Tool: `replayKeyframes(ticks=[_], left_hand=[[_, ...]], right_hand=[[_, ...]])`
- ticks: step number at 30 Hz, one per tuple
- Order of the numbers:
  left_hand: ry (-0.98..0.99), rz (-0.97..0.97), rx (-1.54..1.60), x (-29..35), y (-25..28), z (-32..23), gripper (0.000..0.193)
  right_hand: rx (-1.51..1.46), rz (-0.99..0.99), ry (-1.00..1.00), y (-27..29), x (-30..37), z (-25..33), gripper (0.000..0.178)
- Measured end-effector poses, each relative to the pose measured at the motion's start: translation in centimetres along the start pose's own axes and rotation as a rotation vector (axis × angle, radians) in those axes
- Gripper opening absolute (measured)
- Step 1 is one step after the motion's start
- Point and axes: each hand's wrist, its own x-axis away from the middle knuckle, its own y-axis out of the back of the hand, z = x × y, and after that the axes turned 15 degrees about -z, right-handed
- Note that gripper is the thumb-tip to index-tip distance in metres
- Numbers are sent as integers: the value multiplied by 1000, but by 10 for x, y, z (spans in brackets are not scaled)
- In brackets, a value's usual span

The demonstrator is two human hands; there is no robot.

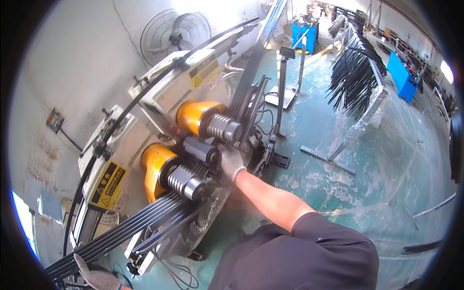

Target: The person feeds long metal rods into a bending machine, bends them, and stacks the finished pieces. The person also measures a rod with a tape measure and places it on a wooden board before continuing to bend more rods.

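Note:
Long black rods (130, 226) run side by side through a machine, from the lower left to the upper middle. My left hand (95, 276), in a pale glove, is at their lower-left end. Its thumb lies over the rods; its other fingers are mostly hidden. My right hand (230, 162), also gloved, reaches into the middle of the machine beside a dark cylinder (199, 150). Blur and machine parts hide its fingertips. Ribbed metal rollers (224, 127) on orange housings (194, 116) flank that cylinder, one on each side.
Pale machine bodies with yellow warning labels (108, 184) stand along the wall, beneath a fan (176, 36). Loose cables (176, 270) hang by the near end. To the right, a rack (369, 113) carries many black strips (355, 79). Blue cabinets (402, 77) stand farther back.

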Motion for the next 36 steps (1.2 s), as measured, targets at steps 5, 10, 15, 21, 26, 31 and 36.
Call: replayKeyframes(ticks=[5, 10, 15, 21, 26, 31, 36], left_hand=[[-114, 114, 79, 33, -93, -40, 54], [-176, 334, 111, 53, -155, -42, 44], [-379, 430, -76, 84, -209, -36, 48], [-553, 690, -188, 121, -271, -46, 34], [-491, 721, -189, 130, -286, -46, 28], [-462, 749, -179, 135, -284, -51, 22], [-487, 739, -195, 127, -285, -47, 22]], right_hand=[[-275, 82, -279, 7, -8, 51, 43], [-249, 101, -266, 13, -4, 77, 54], [-219, 186, -259, 23, 5, 96, 49], [-291, 166, -154, 9, -21, 47, 44], [-266, 190, -80, 7, -26, 43, 43], [-248, 194, -77, 9, -25, 44, 41], [-183, 208, -47, 12, -26, 45, 40]])
